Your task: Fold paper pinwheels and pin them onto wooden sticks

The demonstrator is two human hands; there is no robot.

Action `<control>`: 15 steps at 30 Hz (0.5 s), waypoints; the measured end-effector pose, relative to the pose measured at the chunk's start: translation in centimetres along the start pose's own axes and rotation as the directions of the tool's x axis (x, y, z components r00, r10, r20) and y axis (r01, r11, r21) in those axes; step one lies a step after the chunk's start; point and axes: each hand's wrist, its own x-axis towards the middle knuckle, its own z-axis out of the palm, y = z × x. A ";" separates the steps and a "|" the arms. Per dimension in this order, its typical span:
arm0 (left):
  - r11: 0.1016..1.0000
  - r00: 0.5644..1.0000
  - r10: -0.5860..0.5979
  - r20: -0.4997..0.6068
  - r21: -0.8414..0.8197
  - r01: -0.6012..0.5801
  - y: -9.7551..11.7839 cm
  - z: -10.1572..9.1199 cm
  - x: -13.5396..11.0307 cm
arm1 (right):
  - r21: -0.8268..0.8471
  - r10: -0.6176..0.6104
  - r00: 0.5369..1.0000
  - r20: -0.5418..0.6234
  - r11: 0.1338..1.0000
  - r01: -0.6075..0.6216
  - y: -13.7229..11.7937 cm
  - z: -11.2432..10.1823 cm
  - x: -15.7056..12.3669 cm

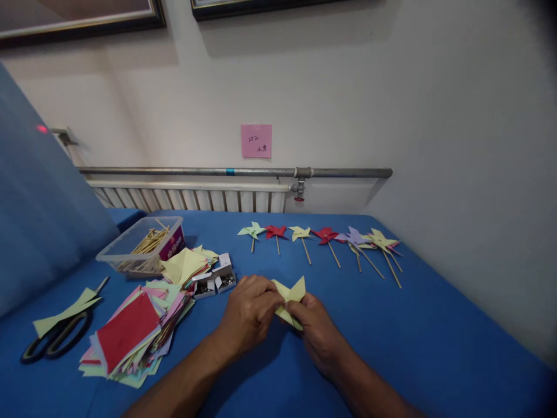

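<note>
A pale yellow paper pinwheel point(297, 290) is held between my two hands above the blue table, its blades folded in toward the middle. My left hand point(252, 305) is closed, with thumb and finger pinching at the pinwheel's centre. My right hand point(317, 328) grips the right side, its thumb pressed on the paper near the centre. Whether a pin is between the fingers is hidden. Just left of my left hand are small open boxes of metal pins point(225, 281). Beside them lies a pile of cut yellow paper pieces point(185, 266).
Finished pinwheels on sticks, such as a red one point(326, 235) and a purple one point(354, 237), lie along the back. At left are a clear tub point(117, 255) of wooden sticks, a stack of coloured paper point(128, 331) and black-handled scissors point(69, 335) under a paper scrap.
</note>
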 end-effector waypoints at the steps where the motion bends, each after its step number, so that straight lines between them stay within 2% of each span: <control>1: 1.000 1.000 -0.011 0.011 -0.015 0.011 0.0 -0.1 0.0 | 0.011 0.003 1.000 0.006 1.000 -0.003 0.0 0.0 0.0; 10: 0.991 0.984 -0.078 0.161 -0.099 0.095 0.4 -1.6 0.4 | 0.063 0.006 0.999 0.053 0.998 -0.009 -0.4 0.1 -0.1; 15: 0.993 0.980 -0.075 0.182 -0.078 0.091 0.4 -1.9 0.5 | 0.076 -0.011 0.997 0.077 0.997 0.005 -0.9 0.0 -0.4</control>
